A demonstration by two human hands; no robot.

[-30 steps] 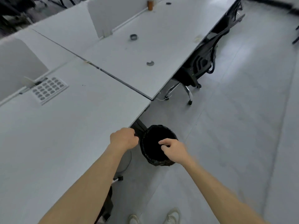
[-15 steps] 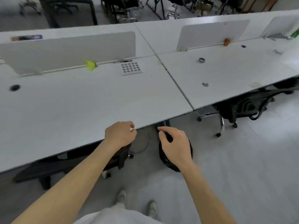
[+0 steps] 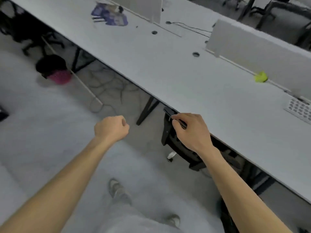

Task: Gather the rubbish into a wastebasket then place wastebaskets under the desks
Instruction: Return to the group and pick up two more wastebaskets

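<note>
A pink wastebasket [image 3: 58,76] lined with a black bag stands on the floor at the far left, beside the white desk [image 3: 168,71]. Purple crumpled rubbish [image 3: 109,15] lies on the far end of the desk. A small yellow-green scrap [image 3: 260,76] rests by a divider. My left hand [image 3: 111,128] is a closed fist over the floor, with nothing visible in it. My right hand [image 3: 190,130] hovers at the desk's front edge above a chair, fingers loosely curled and holding nothing. The black wastebasket is out of view.
A black office chair [image 3: 178,148] is tucked under the desk below my right hand. A thin pale pole [image 3: 75,78] leans across the floor near the pink basket. Cables [image 3: 107,84] lie under the desk. Grey dividers [image 3: 252,46] and a perforated white pad [image 3: 299,109] are on the desk.
The view has swung left along the desk. The black wastebasket under my hands has dropped out of sight, and both hands have come away from it.
</note>
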